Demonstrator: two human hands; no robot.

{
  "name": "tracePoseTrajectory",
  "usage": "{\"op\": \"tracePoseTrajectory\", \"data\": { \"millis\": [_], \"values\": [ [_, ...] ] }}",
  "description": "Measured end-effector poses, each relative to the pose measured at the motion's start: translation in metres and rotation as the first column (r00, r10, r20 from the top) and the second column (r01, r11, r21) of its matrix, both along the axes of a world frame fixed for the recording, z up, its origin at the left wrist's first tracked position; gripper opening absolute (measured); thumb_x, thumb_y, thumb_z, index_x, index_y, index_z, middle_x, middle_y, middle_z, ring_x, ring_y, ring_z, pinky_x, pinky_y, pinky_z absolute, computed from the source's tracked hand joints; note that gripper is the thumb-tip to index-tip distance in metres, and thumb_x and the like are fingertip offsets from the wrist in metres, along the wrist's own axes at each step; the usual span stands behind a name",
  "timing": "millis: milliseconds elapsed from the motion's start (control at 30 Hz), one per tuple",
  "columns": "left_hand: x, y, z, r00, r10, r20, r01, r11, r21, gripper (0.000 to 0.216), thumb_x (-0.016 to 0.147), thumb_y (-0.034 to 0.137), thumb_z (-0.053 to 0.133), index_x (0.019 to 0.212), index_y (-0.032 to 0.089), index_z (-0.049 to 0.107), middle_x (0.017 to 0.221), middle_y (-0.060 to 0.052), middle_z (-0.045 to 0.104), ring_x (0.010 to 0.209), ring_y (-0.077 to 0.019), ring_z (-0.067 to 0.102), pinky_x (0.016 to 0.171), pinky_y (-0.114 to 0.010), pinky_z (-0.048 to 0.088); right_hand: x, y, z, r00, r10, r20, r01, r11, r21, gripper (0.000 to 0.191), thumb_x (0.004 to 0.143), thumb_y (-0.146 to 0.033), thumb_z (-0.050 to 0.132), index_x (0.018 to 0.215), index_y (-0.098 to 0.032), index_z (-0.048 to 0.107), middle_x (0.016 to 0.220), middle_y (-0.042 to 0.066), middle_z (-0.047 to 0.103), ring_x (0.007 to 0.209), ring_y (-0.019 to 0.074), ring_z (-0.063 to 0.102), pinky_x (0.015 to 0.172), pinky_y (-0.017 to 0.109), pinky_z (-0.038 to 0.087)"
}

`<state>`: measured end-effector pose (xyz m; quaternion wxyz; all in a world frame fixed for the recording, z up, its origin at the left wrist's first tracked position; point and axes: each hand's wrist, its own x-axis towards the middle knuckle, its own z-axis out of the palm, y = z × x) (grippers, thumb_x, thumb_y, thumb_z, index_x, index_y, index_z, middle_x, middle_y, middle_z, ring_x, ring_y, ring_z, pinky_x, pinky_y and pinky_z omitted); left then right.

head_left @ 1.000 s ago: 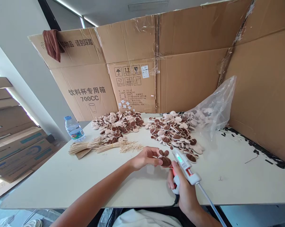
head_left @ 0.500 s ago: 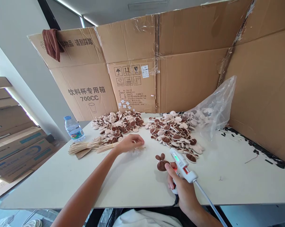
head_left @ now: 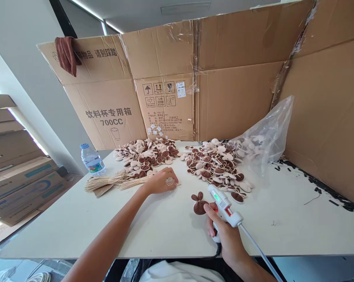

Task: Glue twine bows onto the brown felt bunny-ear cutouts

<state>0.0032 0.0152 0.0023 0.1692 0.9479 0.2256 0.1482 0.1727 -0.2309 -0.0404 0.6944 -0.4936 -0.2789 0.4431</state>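
In my right hand (head_left: 224, 225) is a white hot glue gun (head_left: 220, 197) with a green lit display and a long glue stick at its rear. The thumb of that hand also pinches a brown felt flower-like piece (head_left: 199, 204) with rounded lobes beside the gun. My left hand (head_left: 164, 180) is low over the table, fingers curled down and mostly hidden. A clear stringy wad (head_left: 170, 181) shows against the back of this hand. Bundles of pale cords (head_left: 106, 182) lie to its left.
Two heaps of brown and beige felt pieces (head_left: 147, 152) (head_left: 215, 164) lie at the back. A clear plastic bag (head_left: 271, 137) spills onto the right heap. A water bottle (head_left: 92, 159) stands at left. Cardboard walls (head_left: 238, 98) enclose the rear. Black bits (head_left: 324, 188) line the right edge.
My left hand has turned and lowered slightly, its fingers now curled down, and the clear wad appears against it. My right hand with the glue gun and felt piece has shifted slightly left.
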Motion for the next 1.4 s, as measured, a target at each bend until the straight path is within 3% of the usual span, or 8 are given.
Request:
{"op": "tracePoseTrajectory", "data": {
  "millis": [300, 433, 533, 633, 800, 1033, 1200, 1400],
  "values": [
    [0.008, -0.014, -0.002, 0.998, -0.068, 0.014, 0.067, 0.994, 0.089, 0.014, 0.086, 0.028, 0.067, 0.094, 0.023, 0.078, 0.107, -0.009, 0.064, 0.100, -0.0246, 0.057, 0.089, -0.034, 0.044, -0.002, 0.000, 0.002, 1.000, -0.009, -0.022, 0.010, 1.000, 0.025, 0.037, 0.086, -0.055, 0.076, 0.086, -0.023, 0.059, 0.042, -0.011, 0.044, 0.041, 0.0090, 0.034, 0.047, 0.025, 0.031],
    [0.015, -0.021, 0.001, 0.988, -0.090, 0.125, 0.092, 0.996, -0.010, 0.015, 0.089, 0.032, 0.066, 0.091, 0.021, 0.076, 0.101, -0.009, 0.066, 0.098, -0.0238, 0.058, 0.087, -0.033, 0.045, -0.001, 0.000, 0.002, 1.000, -0.011, -0.008, 0.011, 1.000, 0.028, 0.036, 0.086, -0.055, 0.075, 0.085, -0.023, 0.058, 0.042, -0.011, 0.044, 0.042, 0.0099, 0.033, 0.047, 0.026, 0.031],
    [0.019, -0.026, 0.005, 0.970, -0.020, 0.244, 0.063, 0.983, -0.170, 0.019, 0.090, 0.038, 0.066, 0.092, 0.021, 0.075, 0.096, -0.007, 0.070, 0.088, -0.0204, 0.059, 0.078, -0.031, 0.045, -0.001, 0.000, 0.001, 1.000, -0.004, -0.013, 0.005, 1.000, 0.031, 0.037, 0.086, -0.055, 0.075, 0.084, -0.023, 0.057, 0.042, -0.011, 0.044, 0.042, 0.0101, 0.033, 0.048, 0.026, 0.031],
    [0.022, -0.033, 0.011, 0.947, 0.054, 0.317, 0.073, 0.923, -0.377, 0.025, 0.090, 0.043, 0.068, 0.089, 0.019, 0.073, 0.092, -0.006, 0.071, 0.076, -0.0164, 0.058, 0.070, -0.029, 0.043, -0.001, 0.000, 0.000, 1.000, -0.007, -0.009, 0.007, 0.999, 0.031, 0.037, 0.087, -0.056, 0.074, 0.083, -0.023, 0.057, 0.042, -0.011, 0.044, 0.042, 0.0099, 0.033, 0.048, 0.026, 0.032],
    [0.024, -0.045, 0.020, 0.898, 0.089, 0.432, 0.244, 0.716, -0.654, 0.029, 0.086, 0.043, 0.074, 0.082, 0.015, 0.069, 0.108, -0.012, 0.071, 0.085, -0.0176, 0.062, 0.071, -0.028, 0.043, -0.001, 0.000, 0.000, 1.000, -0.005, 0.015, 0.005, 1.000, 0.025, 0.036, 0.088, -0.055, 0.073, 0.084, -0.023, 0.059, 0.043, -0.010, 0.044, 0.043, 0.0099, 0.033, 0.049, 0.026, 0.031],
    [0.026, -0.049, 0.018, 0.880, 0.094, 0.466, 0.323, 0.601, -0.731, 0.030, 0.078, 0.040, 0.083, 0.082, 0.013, 0.070, 0.079, -0.007, 0.068, 0.075, -0.0161, 0.061, 0.068, -0.027, 0.043, 0.000, 0.000, 0.000, 1.000, -0.010, 0.026, 0.010, 1.000, 0.008, 0.039, 0.086, -0.059, 0.073, 0.083, -0.022, 0.061, 0.042, -0.010, 0.043, 0.042, 0.0104, 0.033, 0.048, 0.026, 0.031],
    [0.029, -0.051, 0.014, 0.893, 0.091, 0.440, 0.330, 0.533, -0.779, 0.032, 0.073, 0.038, 0.087, 0.081, 0.013, 0.069, 0.074, -0.004, 0.065, 0.065, -0.0113, 0.055, 0.060, -0.023, 0.041, 0.000, 0.001, -0.001, 1.000, -0.012, 0.006, 0.012, 1.000, -0.001, 0.037, 0.086, -0.057, 0.074, 0.086, -0.023, 0.060, 0.042, -0.011, 0.044, 0.041, 0.0093, 0.033, 0.047, 0.025, 0.031],
    [0.030, -0.052, 0.012, 0.883, 0.080, 0.463, 0.382, 0.450, -0.807, 0.029, 0.072, 0.034, 0.088, 0.082, 0.012, 0.071, 0.077, -0.006, 0.067, 0.067, -0.0132, 0.060, 0.066, -0.028, 0.050, 0.000, 0.001, -0.001, 1.000, -0.010, 0.020, 0.010, 1.000, -0.001, 0.034, 0.088, -0.054, 0.073, 0.087, -0.023, 0.060, 0.041, -0.011, 0.044, 0.041, 0.0090, 0.035, 0.047, 0.025, 0.031]
  ]
}}
